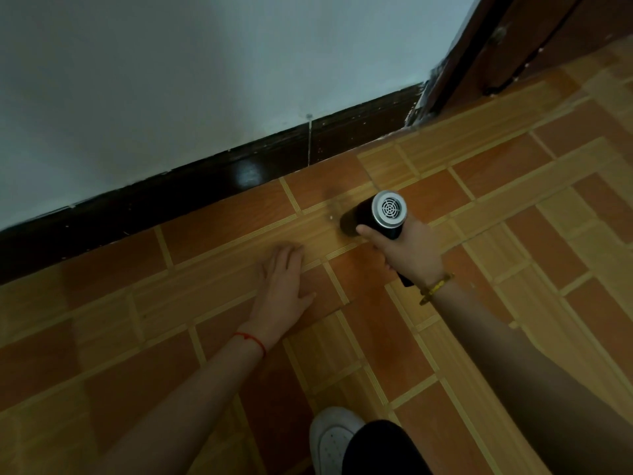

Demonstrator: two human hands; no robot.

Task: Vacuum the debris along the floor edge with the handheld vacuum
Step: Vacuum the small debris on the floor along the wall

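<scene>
Head view: right hand [407, 252] fingers wrap the vacuum [373, 216] grip, nozzle down on the floor [513, 303] at one o'clock of the left hand [284, 282], which lies flat, fingers straight. Step: suctioning, I judge. Next, steer the nozzle toward twelve, along the baseboard [205, 186].

A pale, bluish-white wall [171, 80] fills the upper left. Along its foot runs a dark, glossy skirting board [171, 197], with a thin pale vertical seam [309, 142] partway along and a patch of light reflected on it. At its right end it meets a dark brown door frame [479, 46], where whitish flecks, perhaps chipped paint, mark the corner. The floor [102, 337] is laid in orange-brown and tan wood-look tiles with pale joints. At the bottom edge a white shoe [332, 437] shows just beside a black trouser leg [380, 450]. A red string [251, 341] circles the left wrist, and a gold-coloured bracelet [436, 287] circles the right.
</scene>
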